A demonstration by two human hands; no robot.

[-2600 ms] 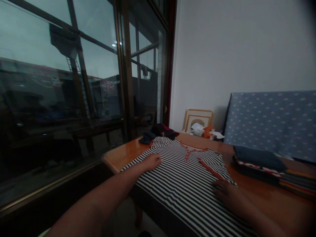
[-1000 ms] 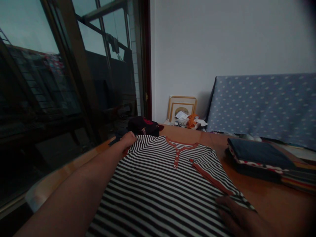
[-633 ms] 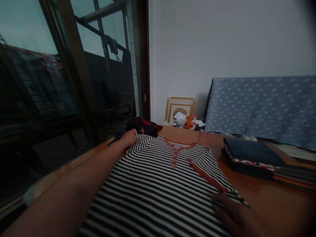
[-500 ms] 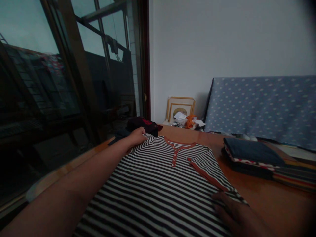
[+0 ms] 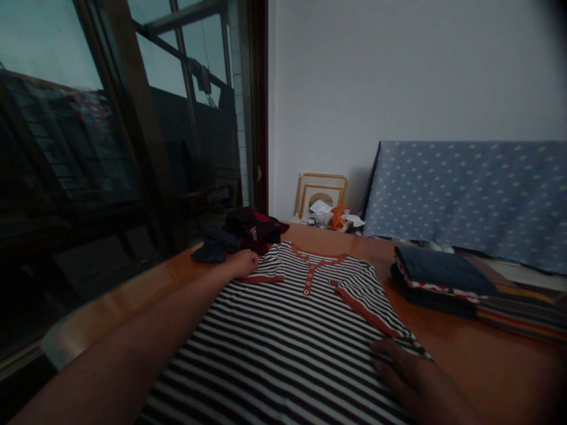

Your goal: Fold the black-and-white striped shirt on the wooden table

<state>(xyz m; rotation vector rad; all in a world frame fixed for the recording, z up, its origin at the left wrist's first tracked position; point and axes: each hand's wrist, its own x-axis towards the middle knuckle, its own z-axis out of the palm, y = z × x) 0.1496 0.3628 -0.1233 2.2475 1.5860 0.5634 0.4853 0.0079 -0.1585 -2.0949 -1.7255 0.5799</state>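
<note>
A black-and-white striped shirt (image 5: 283, 330) with rust-coloured trim and a buttoned neckline lies spread on the wooden table (image 5: 447, 330). Both of its sleeves are laid inward over the body. My left hand (image 5: 246, 262) is closed at the outer edge of the left sleeve, with its fingers pinching the striped fabric near the shoulder. On the lower right side of the shirt rests my right hand (image 5: 405, 369), its fingers apart and touching the cloth below the right sleeve.
Folded clothes (image 5: 447, 274) are stacked at the right. A dark cap (image 5: 250, 223) and dark cloth (image 5: 212, 245) lie at the back left. Behind the table are picture frames (image 5: 321, 192), papers and a blue dotted cloth (image 5: 465, 189).
My left hand has moved slightly left and down, and the left sleeve now lies folded inward with its rust cuff showing. My right hand has stayed on the shirt.
</note>
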